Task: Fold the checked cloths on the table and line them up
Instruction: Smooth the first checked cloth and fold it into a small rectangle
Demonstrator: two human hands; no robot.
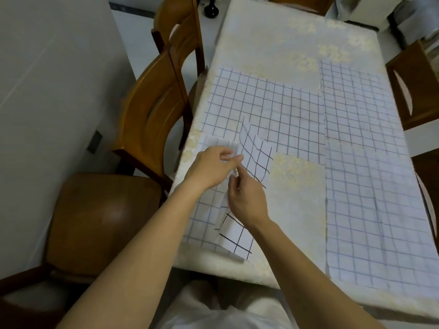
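Several white cloths with dark checks lie on the table (297,200). Near the front left corner, a bold-checked cloth (255,160) is lifted off the table, its upper part curling up and its lower end (235,241) hanging down to the table. My left hand (213,167) pinches its left edge with thumb and fingertips. My right hand (247,198) grips the same edge just below, fingers curled. Under it lies a finer-checked cloth (202,217). A wide cloth (261,108) is spread flat in the middle, and two more cloths (358,100) (377,214) lie flat on the right.
The table wears a pale cream flowered cover. Wooden chairs (154,108) stand close along the left side, one with a brown seat (102,224) by my left arm. More chairs (413,86) stand on the right. A grey wall is on the left.
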